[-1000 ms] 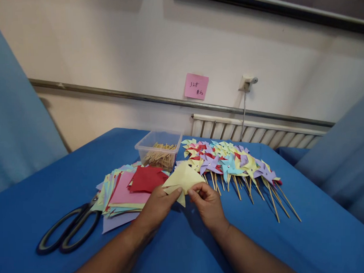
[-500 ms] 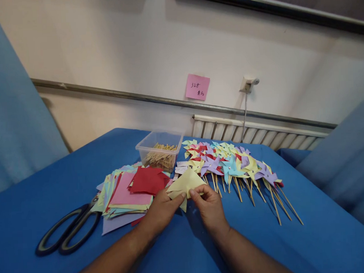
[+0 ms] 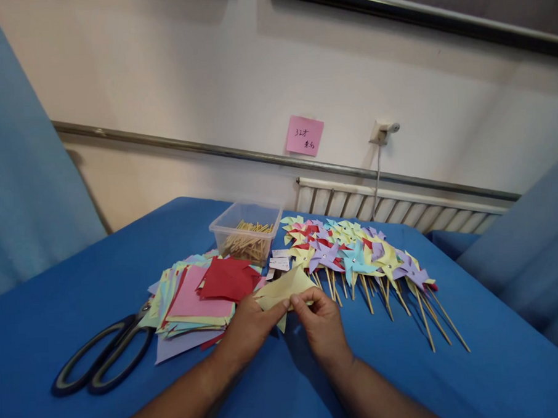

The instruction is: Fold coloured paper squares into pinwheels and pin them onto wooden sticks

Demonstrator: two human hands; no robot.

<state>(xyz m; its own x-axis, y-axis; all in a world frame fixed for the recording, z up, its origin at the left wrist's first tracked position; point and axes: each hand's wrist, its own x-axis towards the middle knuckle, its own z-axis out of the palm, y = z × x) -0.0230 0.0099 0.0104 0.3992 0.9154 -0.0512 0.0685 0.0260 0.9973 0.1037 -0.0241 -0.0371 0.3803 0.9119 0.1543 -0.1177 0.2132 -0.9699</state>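
– What's behind?
– A plain off-white wall (image 3: 171, 66), crossed by a slanting grey metal pipe (image 3: 184, 145) above a white ribbed radiator (image 3: 336, 201).
– And either side?
– Light blue fabric curtains (image 3: 21, 146).

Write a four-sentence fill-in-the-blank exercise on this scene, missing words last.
1. The left hand and right hand hold a paper piece colored ____.
2. The scissors lie to the ____ of the paper stack.
3. The clear box contains many thin ____.
4. The color of the wall note is ____.

Missing words: yellow; left; sticks; pink.
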